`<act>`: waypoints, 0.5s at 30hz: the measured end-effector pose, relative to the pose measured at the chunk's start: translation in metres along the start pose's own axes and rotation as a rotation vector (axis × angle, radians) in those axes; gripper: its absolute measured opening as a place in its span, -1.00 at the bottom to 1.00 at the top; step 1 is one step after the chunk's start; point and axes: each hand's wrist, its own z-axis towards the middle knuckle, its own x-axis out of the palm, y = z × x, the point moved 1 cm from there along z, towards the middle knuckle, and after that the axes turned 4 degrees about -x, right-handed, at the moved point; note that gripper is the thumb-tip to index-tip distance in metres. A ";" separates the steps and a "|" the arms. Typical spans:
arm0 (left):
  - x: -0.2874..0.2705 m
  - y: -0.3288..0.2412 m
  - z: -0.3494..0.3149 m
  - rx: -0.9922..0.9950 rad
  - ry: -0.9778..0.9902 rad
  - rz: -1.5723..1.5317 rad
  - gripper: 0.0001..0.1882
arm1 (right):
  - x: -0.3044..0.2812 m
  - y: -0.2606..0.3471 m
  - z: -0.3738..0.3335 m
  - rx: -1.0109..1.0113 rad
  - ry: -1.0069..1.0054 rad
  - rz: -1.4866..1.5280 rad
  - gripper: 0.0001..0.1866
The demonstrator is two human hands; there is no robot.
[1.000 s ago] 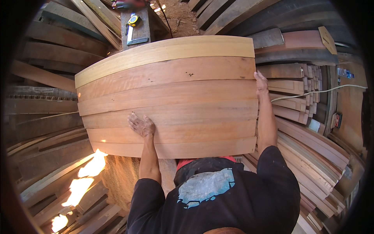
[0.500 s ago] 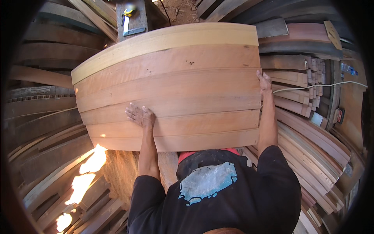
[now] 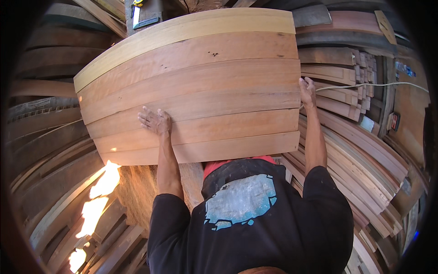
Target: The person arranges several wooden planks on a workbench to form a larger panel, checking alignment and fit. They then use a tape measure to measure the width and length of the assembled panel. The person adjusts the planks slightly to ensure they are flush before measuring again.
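Several long reddish-brown wooden boards lie edge to edge in front of me, forming a broad panel. The farthest strip is paler and yellowish. On the left half of the panel, my left hand rests flat with its fingers spread, across the nearer boards. At the panel's right end, my right hand has bent fingers against the end of a middle board; its fingertips are partly hidden. Small dark holes mark one of the far boards. Both forearms reach forward from black sleeves.
Beyond the panel, a yellow tape measure and a try square lie on a narrow wooden surface. Stacked timber lines the right side, crossed by a pale cable. More planks fill the left. Bright sunlight patches fall at lower left.
The boards and my left hand appear higher and slightly left, partly because the view has shifted. My right hand has slid a little nearer to me along the boards' right end.
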 end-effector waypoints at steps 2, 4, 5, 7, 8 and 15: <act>-0.007 0.014 -0.003 -0.054 -0.015 -0.149 -0.12 | 0.005 0.023 0.011 -0.075 -0.013 -0.183 -0.41; -0.043 0.033 -0.023 -0.142 -0.003 -0.424 -0.11 | 0.011 0.057 0.029 -0.202 -0.039 -0.292 -0.42; -0.049 0.051 -0.039 -0.362 -0.040 -0.302 -0.11 | 0.021 0.075 0.042 -0.299 -0.046 -0.304 -0.41; -0.059 0.093 -0.083 -0.674 0.017 -0.175 -0.14 | 0.050 0.129 0.056 -0.456 -0.070 -0.437 -0.38; -0.064 0.118 -0.105 -0.772 0.104 -0.178 -0.15 | 0.066 0.161 0.058 -0.482 -0.022 -0.466 -0.37; -0.029 0.140 -0.181 -0.943 0.587 -1.245 -0.45 | 0.249 0.313 0.068 -0.882 0.201 -0.723 -0.15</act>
